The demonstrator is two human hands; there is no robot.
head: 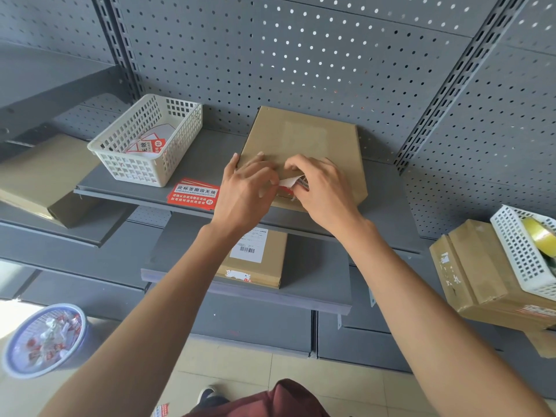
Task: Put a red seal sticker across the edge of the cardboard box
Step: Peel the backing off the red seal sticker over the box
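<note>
A flat cardboard box (304, 142) lies on the grey shelf (192, 164), its near edge at the shelf front. Both my hands meet over that near edge. My left hand (245, 191) pinches a white backing strip of a red seal sticker (290, 183). My right hand (323, 188) holds the sticker's other end against the box; only a sliver of red and some print show between my fingers. A small stack of red seal stickers (194, 194) lies on the shelf just left of my left hand.
A white basket (144, 139) with more stickers stands at the shelf's left. A labelled box (255, 257) sits on the lower shelf. Boxes and a basket with a tape roll (538, 233) are at the right. A blue bin (45, 338) with scraps is on the floor.
</note>
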